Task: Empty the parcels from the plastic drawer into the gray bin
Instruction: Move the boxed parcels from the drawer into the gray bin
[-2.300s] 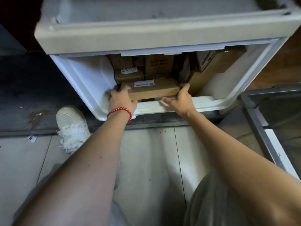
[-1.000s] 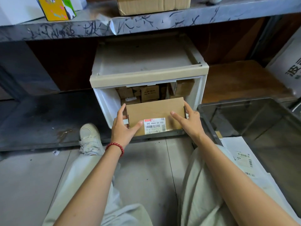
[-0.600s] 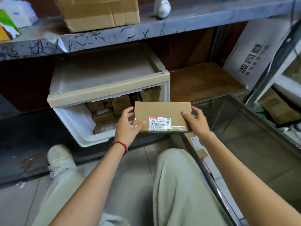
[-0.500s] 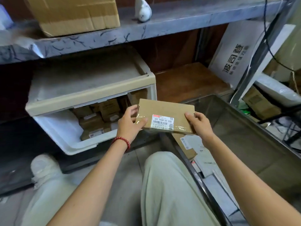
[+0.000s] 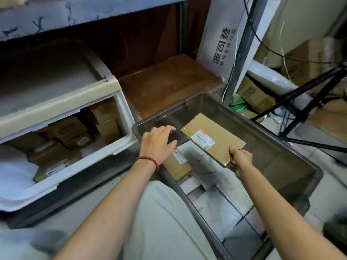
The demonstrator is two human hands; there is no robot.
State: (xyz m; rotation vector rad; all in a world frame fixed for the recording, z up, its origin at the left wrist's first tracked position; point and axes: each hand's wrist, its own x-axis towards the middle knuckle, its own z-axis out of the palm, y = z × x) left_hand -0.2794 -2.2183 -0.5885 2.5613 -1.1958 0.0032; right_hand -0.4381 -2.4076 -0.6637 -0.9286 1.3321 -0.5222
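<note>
The bin [image 5: 281, 158] sat on the floor at my right. Its near end ran out of view under my right arm, so I could not tell how much room it had there. Pale flat packets lay blurred on its bottom, too smeared to count. The drawer [image 5: 62, 177] stood open at my left with a pile of parcels [image 5: 56, 160] in it, the back ones lost in shadow under the cabinet top, so I judged most of the job undone. The parcel [image 5: 214, 141] I held hung tilted over the middle of the bin, above the rim. Only my right hand [image 5: 241, 163] had it, pinching its near corner with the thumb on top and the fingers underneath. That one-corner pinch was the weak point, since the box's weight sat far out from the grip. It could twist free and drop edge-first onto the brown box [image 5: 177, 167] lying inside, or clip the far wall and tumble out. My left hand [image 5: 157, 145] was spread loose and held nothing, over the bin's near-left corner, and I could not tell whether it touched the rim. The label [image 5: 204, 138] was too smeared to read.
</note>
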